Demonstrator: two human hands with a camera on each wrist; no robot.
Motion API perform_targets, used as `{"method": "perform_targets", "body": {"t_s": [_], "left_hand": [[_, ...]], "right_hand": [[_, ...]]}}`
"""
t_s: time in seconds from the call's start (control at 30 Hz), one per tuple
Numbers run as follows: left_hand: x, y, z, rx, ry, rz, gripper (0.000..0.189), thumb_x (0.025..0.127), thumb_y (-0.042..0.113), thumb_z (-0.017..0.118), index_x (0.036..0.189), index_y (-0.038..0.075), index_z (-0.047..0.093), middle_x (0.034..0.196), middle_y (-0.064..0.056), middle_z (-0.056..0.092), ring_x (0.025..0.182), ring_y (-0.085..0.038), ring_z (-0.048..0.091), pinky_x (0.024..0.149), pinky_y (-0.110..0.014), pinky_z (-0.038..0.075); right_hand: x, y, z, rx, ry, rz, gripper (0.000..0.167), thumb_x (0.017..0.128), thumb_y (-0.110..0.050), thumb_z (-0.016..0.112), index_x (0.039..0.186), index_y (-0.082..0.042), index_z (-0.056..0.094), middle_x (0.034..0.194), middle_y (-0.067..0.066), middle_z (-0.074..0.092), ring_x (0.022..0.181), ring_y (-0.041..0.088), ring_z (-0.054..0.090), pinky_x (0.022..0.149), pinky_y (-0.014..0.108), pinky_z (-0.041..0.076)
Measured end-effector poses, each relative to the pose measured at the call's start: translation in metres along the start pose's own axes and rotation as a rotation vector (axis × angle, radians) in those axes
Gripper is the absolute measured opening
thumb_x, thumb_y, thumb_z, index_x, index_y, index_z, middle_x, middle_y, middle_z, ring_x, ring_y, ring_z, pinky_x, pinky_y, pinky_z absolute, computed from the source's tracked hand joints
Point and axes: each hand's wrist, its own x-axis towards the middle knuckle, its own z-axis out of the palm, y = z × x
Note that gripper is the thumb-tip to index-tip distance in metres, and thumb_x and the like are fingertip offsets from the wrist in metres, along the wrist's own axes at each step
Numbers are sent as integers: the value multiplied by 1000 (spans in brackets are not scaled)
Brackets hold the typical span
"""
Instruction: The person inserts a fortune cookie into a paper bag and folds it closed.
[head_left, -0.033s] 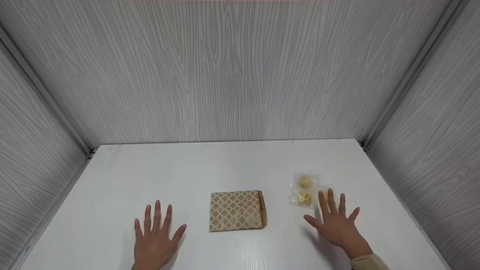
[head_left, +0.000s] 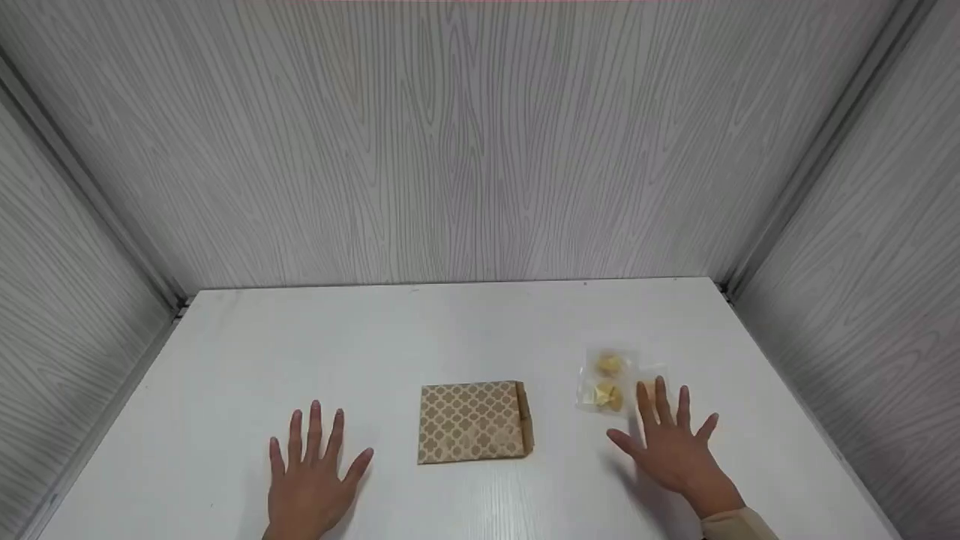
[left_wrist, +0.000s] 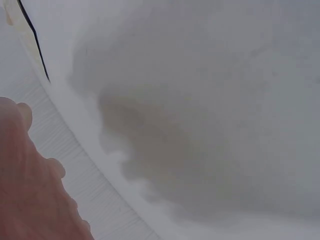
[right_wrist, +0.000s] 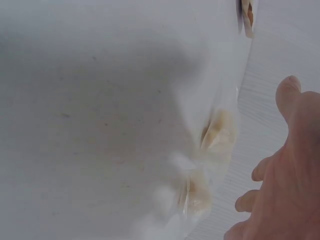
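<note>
A flat paper bag (head_left: 471, 422), brown with a pale lattice pattern, lies between the hands with its folded end to the right. My left hand (head_left: 310, 487) is held palm down to its left, fingers straight and spread, over its own shadow. To the bag's right, my right hand (head_left: 675, 457) is likewise spread, with nothing in its grasp. Just past its fingertips is a clear plastic packet (head_left: 587, 397) holding two yellowish pieces. A second clear packet (head_left: 660, 371) is partly hidden behind those fingers. The right wrist view shows yellowish contents (right_wrist: 220, 131) beyond the thumb.
Everything lies on a white table (head_left: 360, 337). A grey wood-grain panel (head_left: 450, 150) rises along its back edge. Similar panels stand at the left (head_left: 67, 300) and right (head_left: 862, 262) sides. A beige sleeve (head_left: 739, 525) covers the right forearm.
</note>
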Motion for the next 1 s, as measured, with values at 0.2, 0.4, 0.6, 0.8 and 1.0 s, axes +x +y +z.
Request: {"method": "perform_targets", "body": {"t_s": [0.2,0.4,0.6,0.8,1.0], "left_hand": [[7,14,-2,-68,18,75,93,94,62,50,154,-3,21,160,-25,4,145,-43,-1,113,-62,-2],[20,50,-4,-246,-111,190,95,87,52,70,152,-2,27,158,-20,22,145,-36,17,116,-52,18],[36,85,6,-402,-198,274,103,79,51,78,153,2,27,155,-18,26,142,-36,25,112,-53,28],[59,109,19,-383,-213,371,109,73,48,84,153,0,26,156,-15,25,143,-34,22,114,-48,27],[76,123,28,-346,-255,384,114,69,50,87,153,0,28,157,-14,23,144,-34,20,114,-47,26]], "right_hand": [[7,0,5,-12,142,-112,84,96,-50,57,153,3,25,157,28,16,143,49,3,104,76,4],[21,-10,9,82,250,-239,63,90,-19,74,141,5,47,144,23,43,134,40,38,104,57,37],[38,-19,13,108,275,-251,60,85,-8,78,137,4,51,139,19,47,128,35,44,97,47,47],[51,-21,16,87,262,-258,62,83,-6,79,136,7,49,136,21,47,126,38,45,96,48,47],[51,-24,23,84,304,-276,59,81,-6,80,132,7,53,135,20,49,125,37,46,97,47,46]]}}
